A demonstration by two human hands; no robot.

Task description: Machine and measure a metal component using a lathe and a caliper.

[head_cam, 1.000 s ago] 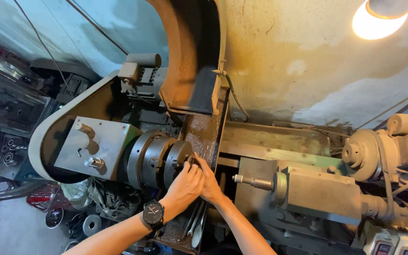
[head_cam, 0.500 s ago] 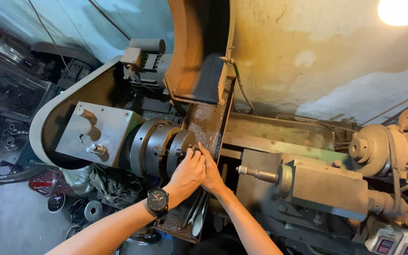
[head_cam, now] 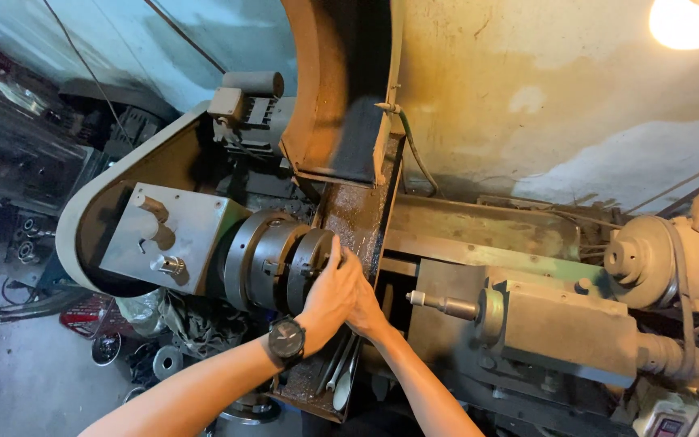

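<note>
A grey metal lathe fills the view. My left hand (head_cam: 329, 295), with a black wristwatch (head_cam: 286, 341) on its wrist, rests against the front face of the round steel chuck (head_cam: 281, 260), fingers curled onto its rim. My right hand (head_cam: 366, 301) lies right behind the left one, mostly hidden by it, reaching at the chuck's face. Whether either hand holds a workpiece is hidden. To the right, the tailstock spindle (head_cam: 445, 305) points toward the chuck.
The headstock (head_cam: 163, 239) with its levers sits left of the chuck. An orange-brown guard (head_cam: 337, 89) hangs above. The tailstock body (head_cam: 564, 328) and a pulley (head_cam: 639, 259) stand at right. Scrap parts lie on the floor (head_cam: 18, 372) at left. A lamp (head_cam: 689, 20) glows top right.
The view has shifted slightly, so the lathe sits a little lower and to the right in the frame. Both hands stay at the chuck's face, barely moved.
</note>
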